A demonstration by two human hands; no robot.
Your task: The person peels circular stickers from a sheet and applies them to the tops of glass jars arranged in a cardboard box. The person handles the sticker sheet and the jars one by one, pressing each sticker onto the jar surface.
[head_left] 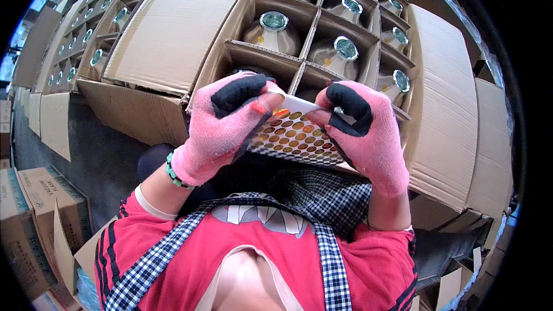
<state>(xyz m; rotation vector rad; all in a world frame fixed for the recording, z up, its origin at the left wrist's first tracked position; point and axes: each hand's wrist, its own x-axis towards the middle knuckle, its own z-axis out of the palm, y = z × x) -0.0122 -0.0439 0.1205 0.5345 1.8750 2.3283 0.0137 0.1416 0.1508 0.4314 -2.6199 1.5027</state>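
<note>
Between my hands is a white sticker sheet [296,133] covered in rows of small round gold and orange stickers. My left hand [222,118], in a pink and black knit glove with bare thumb tip, pinches its upper left corner. The matching glove on my right hand [368,129] closes on the upper right edge. Just behind the sheet, a divided cardboard carton [262,52] holds several glass flask liners [273,31] with silvery-green round mouths. Small yellow dots show on some of them. The nearest compartments are partly hidden by my hands.
Open carton flaps [178,23] spread to the left, and another flap [443,103] leans out at the right. More cartons of flask liners [86,37] line the far left. Closed printed boxes [52,201] are stacked at the lower left beside the dark floor [103,138].
</note>
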